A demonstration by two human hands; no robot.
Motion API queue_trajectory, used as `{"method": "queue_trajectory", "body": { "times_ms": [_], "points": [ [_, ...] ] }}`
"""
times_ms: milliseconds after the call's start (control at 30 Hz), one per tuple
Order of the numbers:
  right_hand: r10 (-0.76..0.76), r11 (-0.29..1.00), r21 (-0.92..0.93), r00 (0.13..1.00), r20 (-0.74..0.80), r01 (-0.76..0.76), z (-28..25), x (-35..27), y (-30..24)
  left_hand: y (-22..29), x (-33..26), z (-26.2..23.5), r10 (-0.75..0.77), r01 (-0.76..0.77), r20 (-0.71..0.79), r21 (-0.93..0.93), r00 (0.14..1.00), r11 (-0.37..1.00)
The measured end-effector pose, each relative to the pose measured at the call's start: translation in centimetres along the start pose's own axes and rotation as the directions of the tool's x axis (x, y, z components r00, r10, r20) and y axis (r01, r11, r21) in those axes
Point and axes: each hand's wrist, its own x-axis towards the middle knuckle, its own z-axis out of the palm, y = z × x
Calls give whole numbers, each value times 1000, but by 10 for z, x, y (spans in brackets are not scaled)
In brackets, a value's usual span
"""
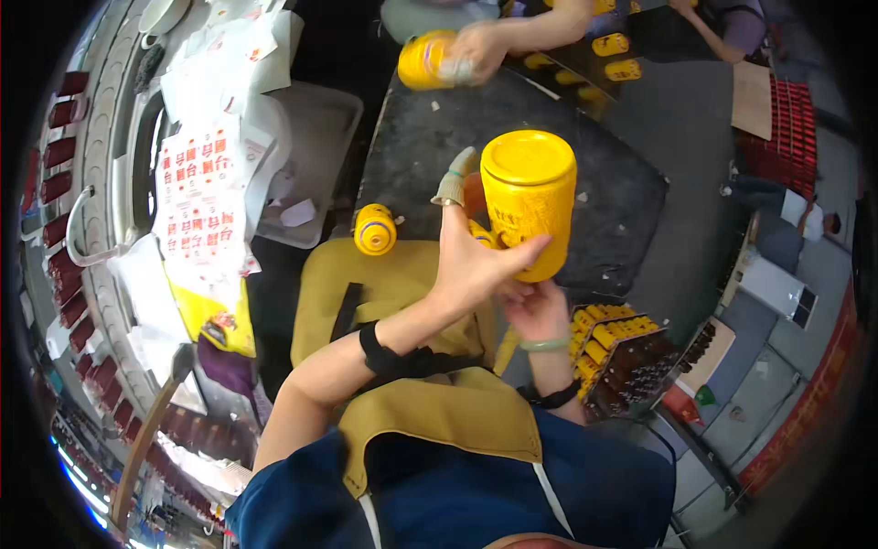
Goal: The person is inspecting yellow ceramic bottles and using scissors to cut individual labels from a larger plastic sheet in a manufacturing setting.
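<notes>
A large yellow bottle with raised markings stands roughly upright in front of me, its broad round end facing up. My left hand grips its left side, the thumb across the front and a pale cover on one raised finger. From below, my right hand closes around the lower end, which the fingers partly hide; a pale green bangle circles that wrist. Behind my left fingers shows part of another small yellow thing. A yellow bottle lies at the near left edge of the black table.
Across the table a co-worker's hand holds another yellow bottle. A grey plastic tub and red-printed white sheets are on the left. Several yellow bottles stand grouped at the right. A mustard apron covers my front.
</notes>
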Motion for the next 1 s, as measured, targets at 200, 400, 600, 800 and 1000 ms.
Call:
{"method": "queue_trajectory", "body": {
  "times_ms": [200,400,600,800,1000],
  "points": [
    [-100,963,270,901,423,-19,25,-5,22,20,-18,33,330,-310,-8,320,944,895],
    [-53,915,351,801,596,-200,34,6,20,31,-46,42,672,-686,263,528,692,500],
    [-69,927,339,815,575,-160,-2,20,-3,32,-54,53,745,-754,335,569,577,328],
    [-182,972,232,776,604,48,-83,44,-76,11,-53,33,478,-720,545,438,688,537],
    [-849,471,-495,527,-30,730,-160,36,-171,-47,-37,-31,-101,-417,615,638,782,648]
  ]
}}
